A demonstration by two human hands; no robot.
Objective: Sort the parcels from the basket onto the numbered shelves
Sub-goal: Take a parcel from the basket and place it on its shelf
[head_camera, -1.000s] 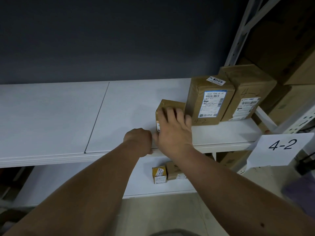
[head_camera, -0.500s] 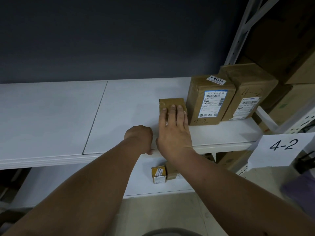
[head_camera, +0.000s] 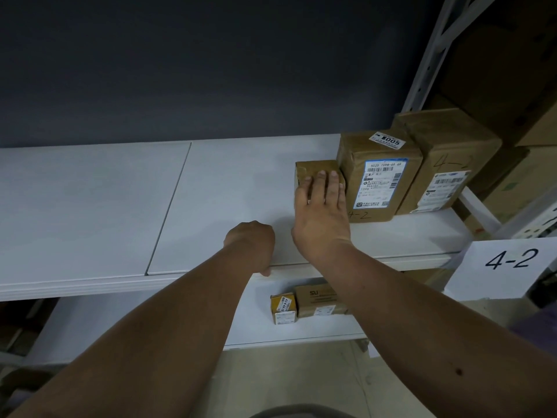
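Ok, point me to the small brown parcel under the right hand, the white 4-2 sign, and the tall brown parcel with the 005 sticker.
Small brown cardboard parcel (head_camera: 313, 168), head view, its top face.
White paper 4-2 sign (head_camera: 509, 260), head view, between the digits.
Tall brown taped parcel with 005 sticker (head_camera: 381, 184), head view, its front label.

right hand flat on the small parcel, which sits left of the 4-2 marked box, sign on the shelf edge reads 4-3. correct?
Not quite. The head view shows the sign reads 4-2, not 4-3. The rest holds: the right hand lies flat on the small parcel, left of the 4-2 marked box.
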